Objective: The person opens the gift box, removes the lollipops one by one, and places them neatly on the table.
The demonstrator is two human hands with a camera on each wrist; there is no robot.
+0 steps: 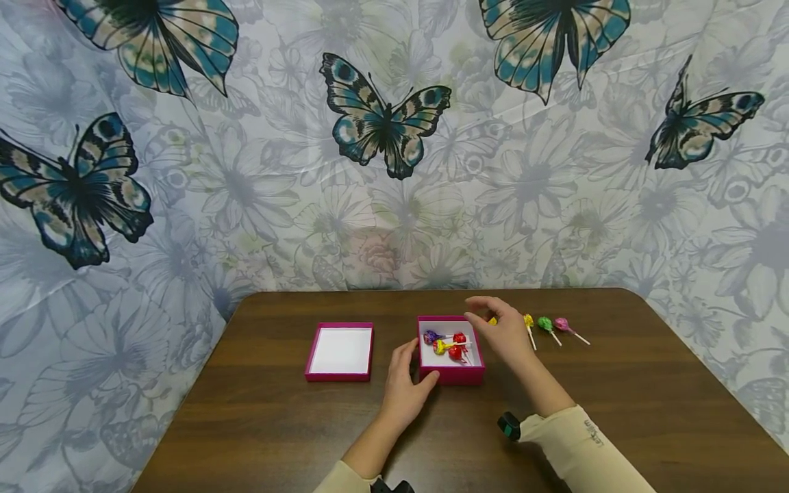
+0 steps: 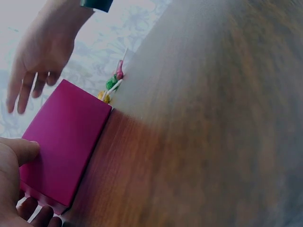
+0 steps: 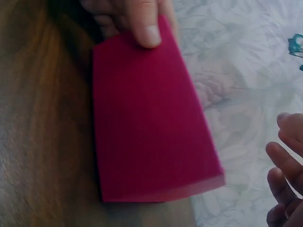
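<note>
A magenta box (image 1: 452,375) stands on the table with its white inside facing up. My left hand (image 1: 403,389) holds its left front corner, the thumb (image 2: 27,150) on the front wall and the other fingers along the left side. Inside lie several wrapped lollipops: a purple one (image 1: 430,337), a yellow one (image 1: 440,347) and red ones (image 1: 455,352). Above the box's right edge hovers my right hand (image 1: 507,335), its fingers loosely extended and apart, with nothing seen between them. A yellow wrapper (image 1: 492,320) shows partly behind that hand.
Right of the box, a yellow lollipop (image 1: 529,322), a green lollipop (image 1: 545,324) and a pink lollipop (image 1: 563,325) lie in a row. A magenta-rimmed lid (image 1: 339,350) with a white inside rests to the left. Behind the wooden table (image 1: 259,424) hangs a butterfly-patterned cloth (image 1: 407,226).
</note>
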